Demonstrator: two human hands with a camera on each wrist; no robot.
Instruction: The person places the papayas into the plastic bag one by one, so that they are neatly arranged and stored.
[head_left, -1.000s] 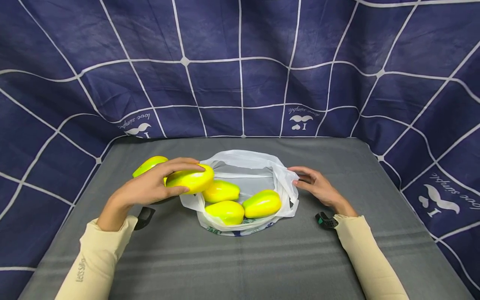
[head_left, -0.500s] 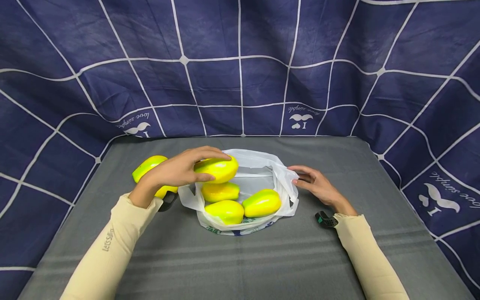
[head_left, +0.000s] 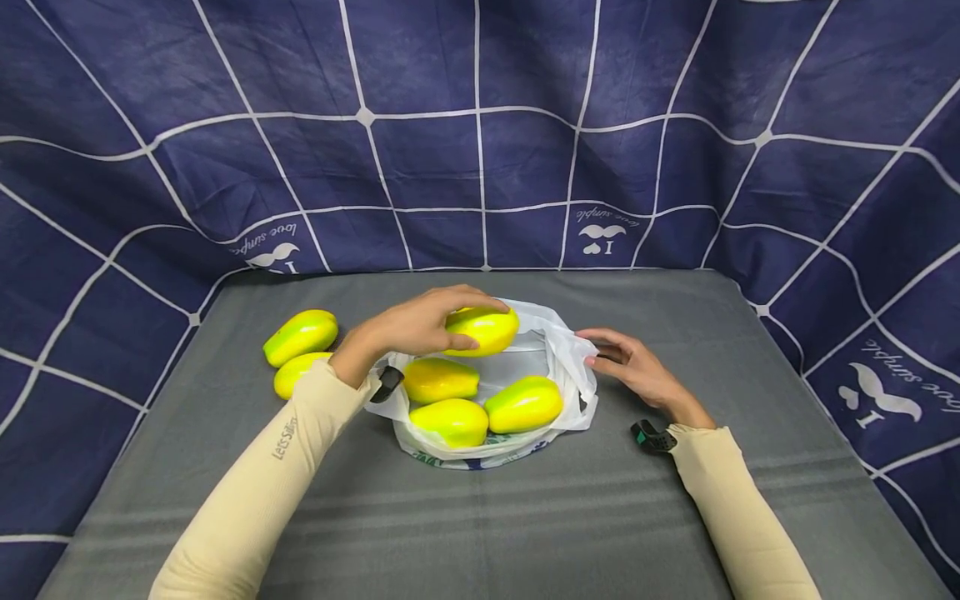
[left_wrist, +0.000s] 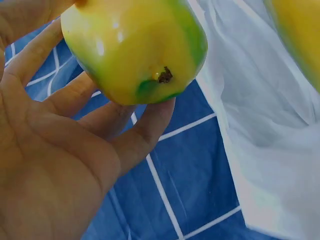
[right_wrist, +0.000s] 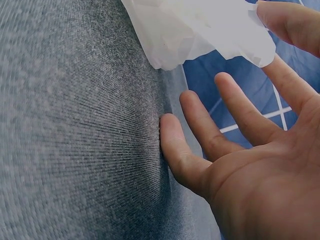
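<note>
My left hand (head_left: pixel 416 323) grips a yellow-green papaya (head_left: pixel 487 335) above the far part of a white plastic bag (head_left: pixel 534 317). In the left wrist view, the fingers curl around the papaya (left_wrist: pixel 132 50), whose brown stem end faces the camera. Inside the open bag lie three more papayas: one at the back left (head_left: pixel 441 380), one at the front left (head_left: pixel 452 423) and one on the right (head_left: pixel 523 405). My right hand (head_left: pixel 637 371) pinches the bag's right rim between thumb and index finger, its other fingers spread in the right wrist view.
Left of the bag, two papayas rest on the grey cloth-covered table (head_left: pixel 480 533): a rear one (head_left: pixel 302 337) and a front one (head_left: pixel 300 375) partly hidden by the left forearm. A dark blue curtain (head_left: pixel 420 167) with white lines encloses the back and sides.
My left hand has carried the papaya rightward from the bag's left edge to over its opening, uncovering the two papayas on the left. The right hand has stayed at the bag's rim.
</note>
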